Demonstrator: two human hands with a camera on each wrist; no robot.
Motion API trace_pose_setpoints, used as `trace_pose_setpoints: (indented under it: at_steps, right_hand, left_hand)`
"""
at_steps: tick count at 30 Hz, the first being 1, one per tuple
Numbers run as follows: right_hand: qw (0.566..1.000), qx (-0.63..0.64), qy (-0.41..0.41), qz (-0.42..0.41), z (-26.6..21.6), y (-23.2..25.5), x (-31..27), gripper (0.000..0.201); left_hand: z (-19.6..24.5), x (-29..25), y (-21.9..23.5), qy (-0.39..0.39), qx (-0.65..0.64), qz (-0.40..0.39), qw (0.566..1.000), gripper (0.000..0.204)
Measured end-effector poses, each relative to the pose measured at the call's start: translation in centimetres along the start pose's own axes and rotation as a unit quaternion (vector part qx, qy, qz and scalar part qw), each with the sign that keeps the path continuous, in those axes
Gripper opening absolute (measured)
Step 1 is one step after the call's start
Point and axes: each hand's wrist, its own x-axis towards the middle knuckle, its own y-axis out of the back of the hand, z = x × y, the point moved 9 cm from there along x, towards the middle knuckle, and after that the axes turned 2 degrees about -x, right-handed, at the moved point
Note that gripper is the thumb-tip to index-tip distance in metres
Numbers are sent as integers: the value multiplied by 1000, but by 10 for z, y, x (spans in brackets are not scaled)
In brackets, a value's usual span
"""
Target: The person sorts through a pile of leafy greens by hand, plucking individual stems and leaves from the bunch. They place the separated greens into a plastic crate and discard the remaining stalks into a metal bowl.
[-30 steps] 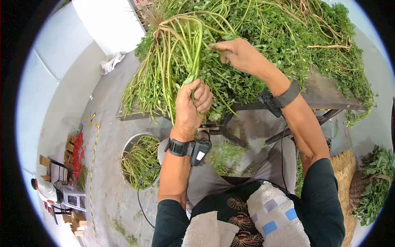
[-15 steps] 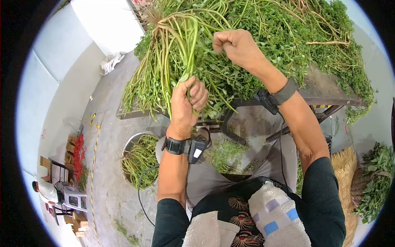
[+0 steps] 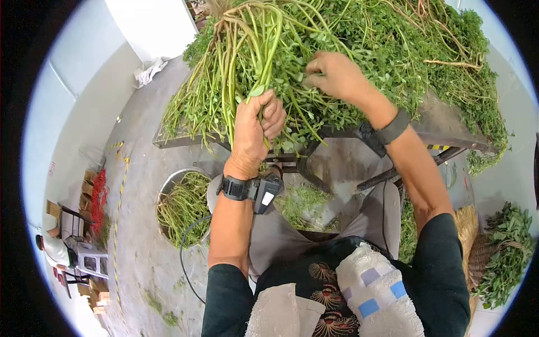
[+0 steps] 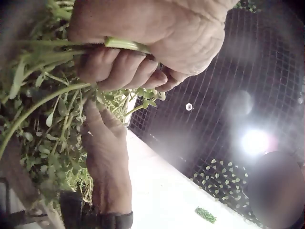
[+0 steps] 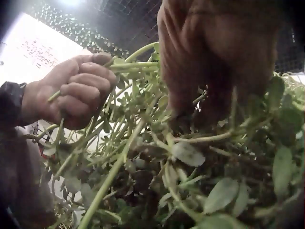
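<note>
My left hand (image 3: 255,126) grips several long green stems (image 3: 268,59) of a leafy plant with small rounded leaves. The cut end of a stem (image 4: 125,45) pokes out of the fist in the left wrist view. Over the heap of greens (image 3: 370,50), to the right of that fist, hovers my right hand (image 3: 337,76), its thumb and forefinger apart. In the right wrist view its fingers (image 5: 186,90) point down among the leaves (image 5: 188,153), which hide the fingertips. Tan, woody stem bases (image 3: 230,28) lie at the top left of the heap.
The heap covers much of a dark table (image 3: 421,135). A metal tub (image 3: 164,191) of stems stands on the floor at left. At right are a wicker basket (image 3: 480,258) of leafy plants and a straw bundle (image 3: 465,224). Another person (image 3: 56,253) sits far left by a plastic stool (image 3: 92,261).
My right hand dips lower and shifts slightly right, its fingers opening from a curled pinch. My left hand keeps hold of the stems, and the head view has shifted slightly.
</note>
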Motion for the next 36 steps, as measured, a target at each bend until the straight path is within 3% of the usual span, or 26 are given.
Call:
trace_pose_setpoints:
  at_steps: [2, 6, 10, 15, 18, 22, 23, 24, 26, 32, 36]
  right_hand:
    - [997, 15, -19, -79, 0, -3, 4, 22]
    - [993, 31, 34, -113, -4, -9, 4, 22]
    - [991, 31, 86, -94, -15, -3, 4, 23]
    - [984, -166, 66, -28, -20, 10, 8, 23]
    - [993, -101, 64, 0, -16, 20, 5, 23]
    - [998, -19, -10, -62, -32, 29, -3, 21]
    - [998, -9, 63, -28, -43, 22, -9, 24]
    - [998, -8, 61, -28, -47, 15, -13, 24]
    - [985, -120, 25, -121, -51, -13, -18, 27]
    - [985, -170, -10, -27, -47, -38, -25, 7]
    - [997, -65, 26, 30, -51, -19, -38, 8]
  left_hand:
    - [0, -1, 0, 0, 2, 3, 1000, 36]
    - [0, 0, 2, 1, 11, 15, 1000, 36]
    - [1, 0, 3, -8, 21, 22, 1000, 34]
    - [0, -1, 2, -3, 57, 36, 998, 37]
    - [2, -1, 1, -9, 62, 34, 997, 37]
    - [2, -1, 0, -7, 67, 39, 997, 35]
    - [2, -1, 0, -2, 68, 38, 997, 36]
    - [1, -2, 0, 4, 71, 36, 997, 36]
    - [0, 0, -1, 4, 57, 25, 998, 36]
    - [-2, -2, 0, 11, 52, 38, 998, 35]
    - [4, -2, 4, -10, 80, 62, 995, 35]
